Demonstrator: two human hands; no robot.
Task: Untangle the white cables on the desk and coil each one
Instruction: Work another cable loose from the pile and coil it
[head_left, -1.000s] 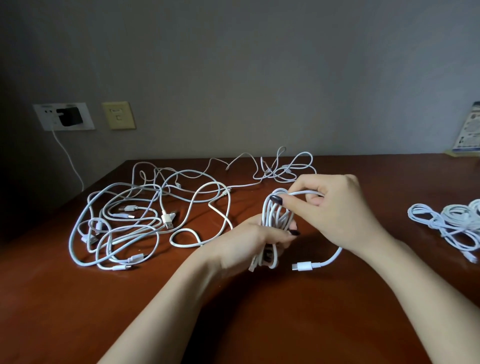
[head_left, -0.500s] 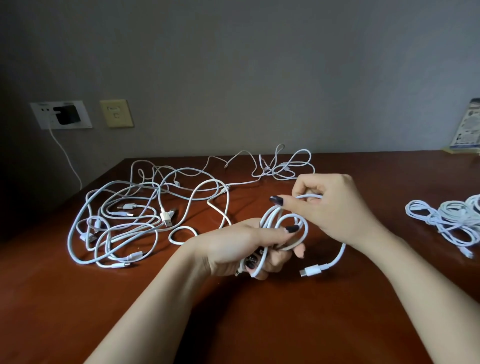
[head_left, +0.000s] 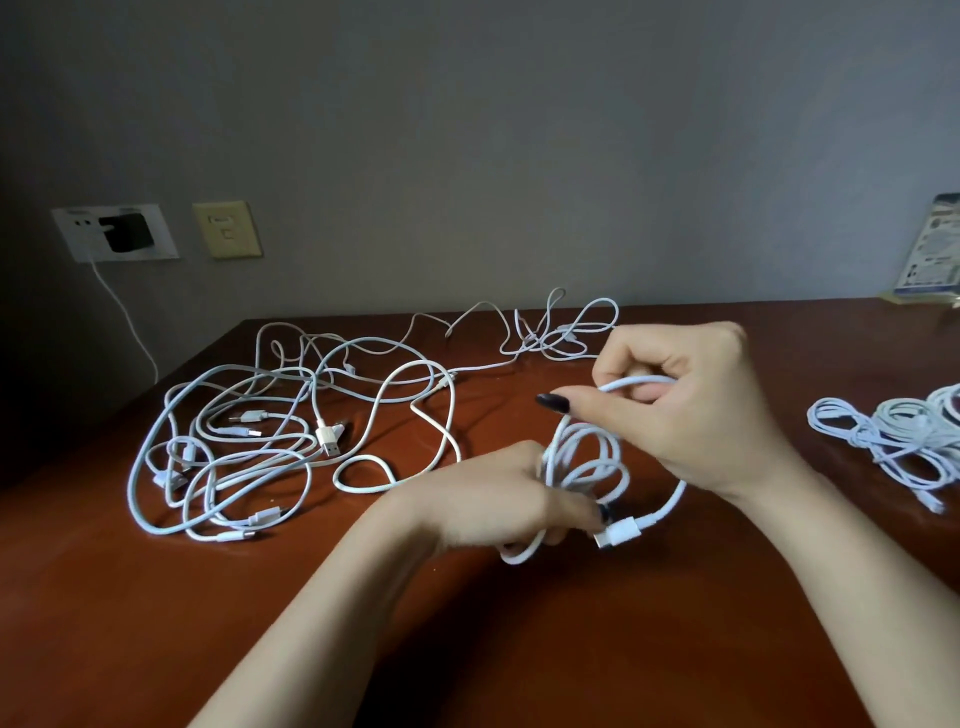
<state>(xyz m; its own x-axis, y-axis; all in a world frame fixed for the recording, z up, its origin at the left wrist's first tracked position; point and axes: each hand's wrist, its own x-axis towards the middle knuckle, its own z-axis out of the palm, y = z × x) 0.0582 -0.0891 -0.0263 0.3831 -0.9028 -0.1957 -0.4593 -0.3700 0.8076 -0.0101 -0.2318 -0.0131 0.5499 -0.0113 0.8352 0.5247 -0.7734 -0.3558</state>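
Note:
My left hand (head_left: 498, 499) grips the lower part of a small coil of white cable (head_left: 584, 462) above the middle of the brown desk (head_left: 467, 649). My right hand (head_left: 691, 410) holds the free strand of that same cable, looped over the top of the coil. The strand runs round behind the right wrist and ends in a white plug (head_left: 618, 532) that hangs by my left fingertips. A tangle of several white cables (head_left: 280, 441) lies spread over the desk's left half. Thinner tangled loops (head_left: 563, 332) sit near the back edge.
Coiled white cables (head_left: 904, 441) lie at the desk's right edge. A wall socket with a black charger (head_left: 122, 234) and a yellow plate (head_left: 227, 229) are on the left wall, with a white lead hanging down. A printed card (head_left: 935, 249) leans against the wall at the right.
My right hand has lifted the free strand up over the coil. The plug end has swung left toward my left fingers. My left hand has turned the coil and sunk lower.

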